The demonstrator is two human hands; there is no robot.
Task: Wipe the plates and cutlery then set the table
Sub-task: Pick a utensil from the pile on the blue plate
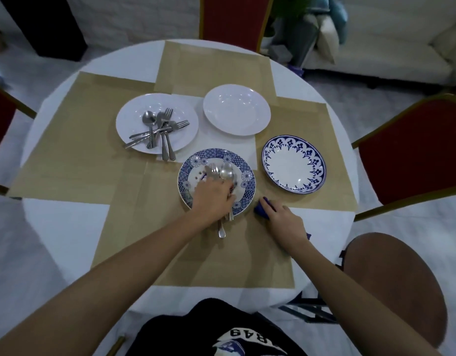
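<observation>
On a blue-patterned plate [193, 163] near the table's middle lies a bunch of cutlery [225, 173], spoons and forks. My left hand [212, 199] grips this bunch by the handles, which stick out below the hand over the plate's near rim. My right hand [286, 224] holds a dark blue cloth [263, 206] on the placemat just right of that plate. A white plate [134, 119] at the back left carries several more forks and spoons [160, 129]. An empty white plate [236, 109] and an empty blue-rimmed plate [293, 164] lie to the right.
Tan placemats [75, 150] cover the round white table [62, 227]. Red chairs stand at the far side [234, 19], the right [411, 150] and the left [1, 116]. A brown stool [393, 291] sits at the near right. A white sofa [391, 47] is behind.
</observation>
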